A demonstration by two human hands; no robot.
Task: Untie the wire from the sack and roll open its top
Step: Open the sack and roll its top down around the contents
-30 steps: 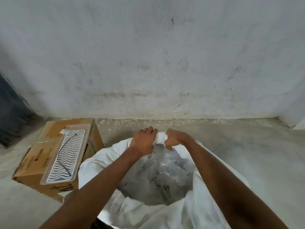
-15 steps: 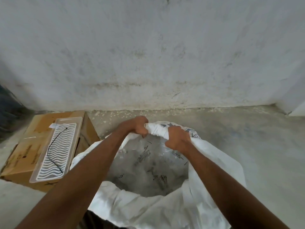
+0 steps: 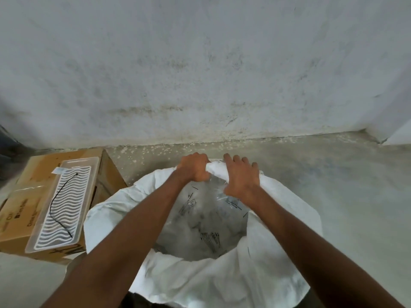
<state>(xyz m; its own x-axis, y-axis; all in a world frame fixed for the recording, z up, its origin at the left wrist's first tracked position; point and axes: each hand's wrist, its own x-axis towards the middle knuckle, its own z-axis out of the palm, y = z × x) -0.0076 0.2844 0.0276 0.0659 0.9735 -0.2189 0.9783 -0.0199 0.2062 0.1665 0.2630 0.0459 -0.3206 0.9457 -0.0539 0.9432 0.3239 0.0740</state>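
The sack [image 3: 213,276] stands on the floor [image 3: 344,174] in the lower middle of the frame, its mouth already wide, so the untying part looks done. The black wire [image 3: 58,205] lies loose in a clear tray [image 3: 66,203] on top of a cardboard box [image 3: 24,196] at the left edge, well apart from the sack; it was probably set there to keep it out of the way and easy to find.

Both hands work the far rim of the sack, near the centre of the frame. The left hand [image 3: 194,167] is curled tight around the rolled white edge, fingers wrapped over it, which would hold the roll from springing back. The right hand [image 3: 241,178] lies over the same roll just beside it, fingers bent across the top and thumb tucked under, gripping the fabric. Holding the two hands close together on one stretch likely keeps the turn of cloth even.

Inside the mouth a clear plastic liner [image 3: 204,227] with black print shows. The near rim at the bottom of the frame looks folded down in loose bunches, so the rolling seems partly done.
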